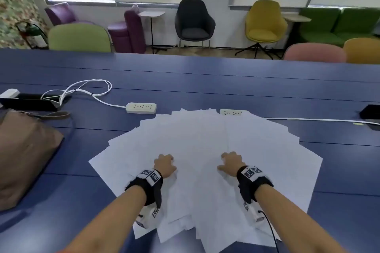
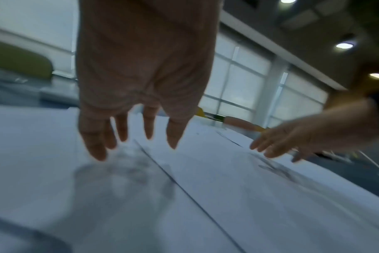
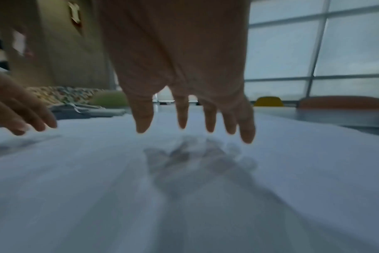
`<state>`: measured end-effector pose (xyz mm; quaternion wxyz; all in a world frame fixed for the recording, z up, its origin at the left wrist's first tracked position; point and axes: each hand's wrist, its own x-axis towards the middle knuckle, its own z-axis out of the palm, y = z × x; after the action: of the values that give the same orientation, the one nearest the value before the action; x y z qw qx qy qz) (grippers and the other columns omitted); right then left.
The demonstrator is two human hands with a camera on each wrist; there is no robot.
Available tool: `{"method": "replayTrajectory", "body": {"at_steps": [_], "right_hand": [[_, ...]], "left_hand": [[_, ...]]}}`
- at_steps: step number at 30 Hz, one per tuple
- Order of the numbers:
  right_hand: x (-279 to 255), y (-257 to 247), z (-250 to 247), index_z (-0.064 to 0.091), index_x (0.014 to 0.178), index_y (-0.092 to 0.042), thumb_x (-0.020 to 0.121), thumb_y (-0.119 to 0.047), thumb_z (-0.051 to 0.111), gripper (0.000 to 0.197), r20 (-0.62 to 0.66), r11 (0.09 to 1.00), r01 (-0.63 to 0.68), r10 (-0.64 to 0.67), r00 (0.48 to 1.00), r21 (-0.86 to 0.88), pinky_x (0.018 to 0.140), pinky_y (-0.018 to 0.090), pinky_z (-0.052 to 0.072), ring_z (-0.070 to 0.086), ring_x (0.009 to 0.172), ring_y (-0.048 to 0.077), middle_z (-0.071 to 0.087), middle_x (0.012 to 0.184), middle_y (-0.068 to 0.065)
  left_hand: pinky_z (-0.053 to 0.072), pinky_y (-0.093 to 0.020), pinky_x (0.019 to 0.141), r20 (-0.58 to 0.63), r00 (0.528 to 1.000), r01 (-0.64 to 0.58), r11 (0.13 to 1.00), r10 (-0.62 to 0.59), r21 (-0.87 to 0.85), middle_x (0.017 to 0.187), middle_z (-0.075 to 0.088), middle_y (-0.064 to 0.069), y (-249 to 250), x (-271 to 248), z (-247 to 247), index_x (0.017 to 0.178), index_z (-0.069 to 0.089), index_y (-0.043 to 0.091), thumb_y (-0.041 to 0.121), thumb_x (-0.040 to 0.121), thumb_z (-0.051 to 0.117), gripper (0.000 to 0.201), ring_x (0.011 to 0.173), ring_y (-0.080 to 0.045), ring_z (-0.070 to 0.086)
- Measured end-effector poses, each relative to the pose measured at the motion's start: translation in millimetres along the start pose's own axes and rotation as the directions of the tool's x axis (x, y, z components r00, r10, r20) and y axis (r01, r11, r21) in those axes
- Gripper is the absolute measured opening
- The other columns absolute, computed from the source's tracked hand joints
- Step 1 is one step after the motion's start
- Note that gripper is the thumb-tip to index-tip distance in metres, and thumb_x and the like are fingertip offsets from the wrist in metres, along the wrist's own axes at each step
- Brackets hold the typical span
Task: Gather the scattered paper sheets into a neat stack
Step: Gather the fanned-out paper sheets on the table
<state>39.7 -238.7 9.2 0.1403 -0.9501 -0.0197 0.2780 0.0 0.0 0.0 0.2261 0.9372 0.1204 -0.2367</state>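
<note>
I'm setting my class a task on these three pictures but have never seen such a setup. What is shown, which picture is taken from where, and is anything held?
No machine here: a person works with two bare hands. The wide picture comes from a head-worn camera; the two close, blurry ones come from cameras on each wrist, looking along the fingers. The left hand and right hand are spread open over a fan of white paper sheets on a long blue table, holding nothing. To the left lie a white power strip and a brown fabric bag.
</note>
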Motion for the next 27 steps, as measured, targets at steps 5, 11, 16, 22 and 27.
{"method": "replayTrajectory", "body": {"at_steps": [5, 11, 16, 22, 27], "right_hand": [[6.7, 17.3, 15.6, 0.017, 0.144, -0.018, 0.080, -0.047, 0.062, 0.083, -0.131, 0.956, -0.225, 0.251, 0.959, 0.188, 0.102, 0.046, 0.035, 0.028, 0.130, 0.036, 0.025, 0.143, 0.015], [10.3, 14.5, 41.8, 0.032, 0.137, -0.006, 0.076, -0.028, 0.073, 0.076, -0.125, 0.796, -0.115, 0.232, 0.965, 0.594, 0.093, 0.035, 0.046, 0.052, 0.115, 0.033, 0.045, 0.133, 0.016], [13.8, 30.5, 51.8, 0.056, 0.118, 0.002, 0.065, -0.030, 0.078, 0.066, -0.015, 0.715, -0.081, 0.127, 0.992, 0.695, 0.093, 0.038, 0.048, 0.058, 0.108, 0.031, 0.060, 0.118, 0.016], [-0.9, 55.2, 38.6, 0.060, 0.108, 0.006, 0.080, -0.020, 0.071, 0.039, -0.220, 0.610, -0.056, 0.368, 0.904, 0.791, 0.091, 0.040, 0.047, 0.060, 0.103, 0.033, 0.065, 0.108, 0.019], [-4.8, 33.8, 35.3, 0.058, 0.116, 0.002, 0.083, -0.019, 0.067, 0.039, -0.146, 0.713, -0.064, 0.230, 0.962, 0.698, 0.081, 0.024, 0.040, 0.057, 0.110, 0.030, 0.062, 0.116, 0.017]], "left_hand": [[0.031, -0.038, 0.104, -0.042, 0.973, 0.196, 0.905, -0.228, -0.379, 0.143, 0.026, -0.026, 5.3, 3.6, 13.1, 0.144, 0.006, 0.001, 0.020, 0.087, 0.061, 0.082, 0.129, -0.040, 0.034], [0.043, -0.036, 0.093, -0.014, 0.978, 0.124, 0.627, -0.209, -0.769, 0.120, 0.052, -0.017, -0.7, 11.0, 29.0, 0.127, 0.038, -0.002, 0.009, 0.077, 0.071, 0.061, 0.111, -0.031, 0.053], [0.047, -0.033, 0.073, -0.064, 0.997, -0.028, 0.654, -0.031, -0.756, 0.081, 0.066, -0.006, 4.2, -1.2, 32.8, 0.073, 0.064, 0.019, 0.030, 0.055, 0.063, 0.022, 0.080, -0.024, 0.061], [0.030, -0.038, 0.105, -0.294, 0.927, 0.087, 0.893, -0.235, -0.441, 0.142, 0.038, -0.011, -4.5, 5.0, 38.0, 0.123, 0.057, 0.023, 0.031, 0.085, 0.059, 0.038, 0.129, -0.030, 0.033], [0.027, -0.047, 0.108, -0.222, 0.854, 0.289, 0.783, -0.471, -0.551, 0.149, 0.019, -0.021, -14.4, 8.1, 31.5, 0.144, 0.020, 0.007, 0.024, 0.087, 0.058, 0.071, 0.133, -0.039, 0.024]]}}
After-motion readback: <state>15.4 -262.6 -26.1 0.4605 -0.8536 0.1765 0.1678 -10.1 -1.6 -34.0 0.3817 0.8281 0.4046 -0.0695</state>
